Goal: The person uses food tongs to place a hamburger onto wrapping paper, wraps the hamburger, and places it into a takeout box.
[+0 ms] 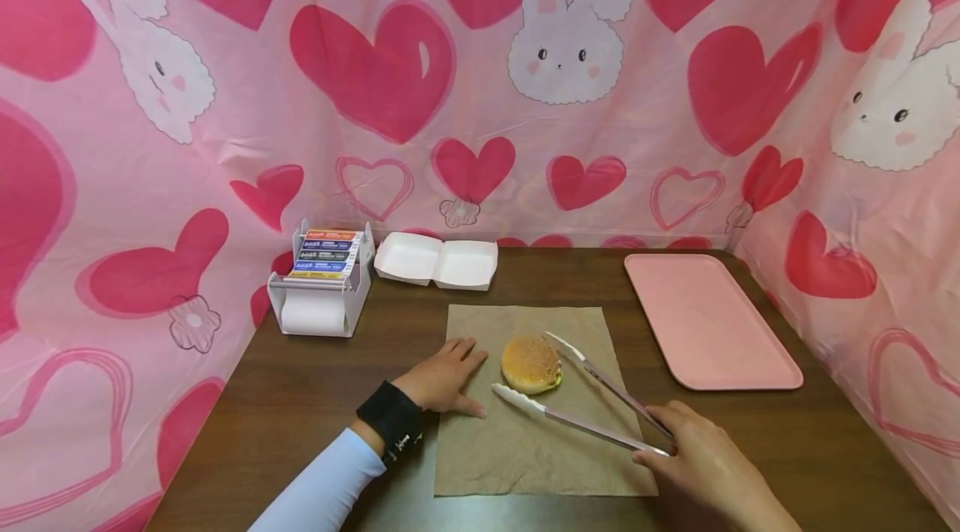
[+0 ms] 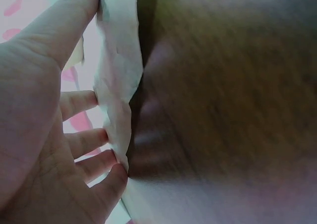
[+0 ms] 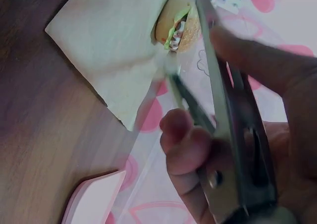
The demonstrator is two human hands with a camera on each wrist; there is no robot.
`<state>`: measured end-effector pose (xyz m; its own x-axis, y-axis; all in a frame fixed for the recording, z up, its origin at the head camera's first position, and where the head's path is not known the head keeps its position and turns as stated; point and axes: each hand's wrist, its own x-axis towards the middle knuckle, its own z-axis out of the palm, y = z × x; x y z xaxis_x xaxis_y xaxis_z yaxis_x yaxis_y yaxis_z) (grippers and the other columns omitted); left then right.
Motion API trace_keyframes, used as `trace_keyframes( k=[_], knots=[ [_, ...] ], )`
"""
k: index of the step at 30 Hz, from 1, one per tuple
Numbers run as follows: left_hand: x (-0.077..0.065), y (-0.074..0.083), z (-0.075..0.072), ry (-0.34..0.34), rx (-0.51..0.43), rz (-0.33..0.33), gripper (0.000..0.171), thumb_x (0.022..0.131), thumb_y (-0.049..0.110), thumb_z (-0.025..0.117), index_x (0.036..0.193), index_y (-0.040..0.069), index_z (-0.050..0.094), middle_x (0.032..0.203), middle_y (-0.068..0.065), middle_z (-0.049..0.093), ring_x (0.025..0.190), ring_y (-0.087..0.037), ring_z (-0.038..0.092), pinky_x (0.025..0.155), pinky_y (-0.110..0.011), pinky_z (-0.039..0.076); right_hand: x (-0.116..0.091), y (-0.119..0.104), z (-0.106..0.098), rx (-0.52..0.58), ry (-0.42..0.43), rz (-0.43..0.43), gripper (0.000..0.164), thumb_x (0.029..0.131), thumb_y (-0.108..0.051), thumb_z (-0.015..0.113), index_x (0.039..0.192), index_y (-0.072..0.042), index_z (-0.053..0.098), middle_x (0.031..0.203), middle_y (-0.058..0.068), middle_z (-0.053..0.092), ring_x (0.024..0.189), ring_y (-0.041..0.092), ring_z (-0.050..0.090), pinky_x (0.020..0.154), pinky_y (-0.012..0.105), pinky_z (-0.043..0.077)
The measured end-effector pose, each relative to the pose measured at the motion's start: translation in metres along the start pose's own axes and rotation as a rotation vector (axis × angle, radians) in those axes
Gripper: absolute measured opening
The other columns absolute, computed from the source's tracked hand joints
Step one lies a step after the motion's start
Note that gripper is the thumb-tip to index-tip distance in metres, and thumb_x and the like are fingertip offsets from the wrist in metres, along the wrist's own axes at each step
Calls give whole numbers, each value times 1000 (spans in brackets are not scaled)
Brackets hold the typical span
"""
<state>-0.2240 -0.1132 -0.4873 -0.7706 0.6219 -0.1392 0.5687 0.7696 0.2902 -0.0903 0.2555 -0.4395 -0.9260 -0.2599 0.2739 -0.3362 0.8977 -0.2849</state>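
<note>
A burger with a seeded bun sits near the middle of a sheet of brown paper. My right hand grips metal tongs with white tips, whose arms are spread to either side of the burger. In the right wrist view, lettuce and white sauce show at the side of the burger, and fingers curl round the tongs. My left hand rests with spread fingers on the left edge of the paper. The left wrist view shows those fingertips along the paper's edge.
At the back left stands a white dispenser with coloured labels and a white roll. Beside it lies an opened white takeaway box. A pink tray lies on the right of the wooden table. Pink patterned cloth surrounds the back and sides.
</note>
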Motion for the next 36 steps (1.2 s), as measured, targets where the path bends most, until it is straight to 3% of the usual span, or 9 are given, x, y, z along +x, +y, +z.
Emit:
trace_keyframes(
  k=[6,15,22,27,29,31,36],
  knots=[
    [-2,1,-1,6,-3,7,95,81,59,78,152,6,43,160,-25,31,148,-40,28,115,-48,36,0,-2,-2,57,0,61,60,63,-32,95,110,-3,71,90,-4,58,63,-2,45,57,26,42],
    [-1,2,-1,13,2,23,95,81,57,79,151,5,43,159,-25,33,147,-41,29,114,-49,37,-1,5,-9,94,17,94,65,64,-34,95,115,-1,70,89,-5,58,69,2,48,60,28,42],
    [1,0,2,-6,9,-1,95,82,59,76,154,7,41,161,-24,29,149,-40,26,116,-48,34,2,26,-26,59,143,70,58,63,-28,96,110,-5,71,85,-4,59,72,8,50,60,33,44],
    [-1,1,0,-13,-9,0,95,82,58,77,153,6,41,161,-25,29,149,-41,26,116,-49,34,4,47,-43,47,102,167,52,70,-33,93,107,-6,70,82,0,57,71,12,50,60,33,42],
    [-2,2,-1,-14,-15,1,95,82,58,77,153,6,41,161,-25,29,149,-41,26,116,-49,34,5,59,-49,43,83,196,50,73,-35,91,107,-4,69,78,2,53,69,15,49,60,34,41],
    [-2,2,-1,-12,-13,1,95,82,58,77,153,6,41,161,-25,29,148,-41,26,116,-49,35,7,71,-55,32,52,228,56,77,-38,87,113,1,68,82,11,58,73,25,57,65,42,47],
    [-1,1,-1,-13,14,3,96,82,60,76,154,6,41,160,-24,30,148,-40,27,116,-48,35,11,109,-66,7,-43,332,76,86,-48,77,127,13,58,108,35,61,96,54,60,78,66,47]
  ],
)
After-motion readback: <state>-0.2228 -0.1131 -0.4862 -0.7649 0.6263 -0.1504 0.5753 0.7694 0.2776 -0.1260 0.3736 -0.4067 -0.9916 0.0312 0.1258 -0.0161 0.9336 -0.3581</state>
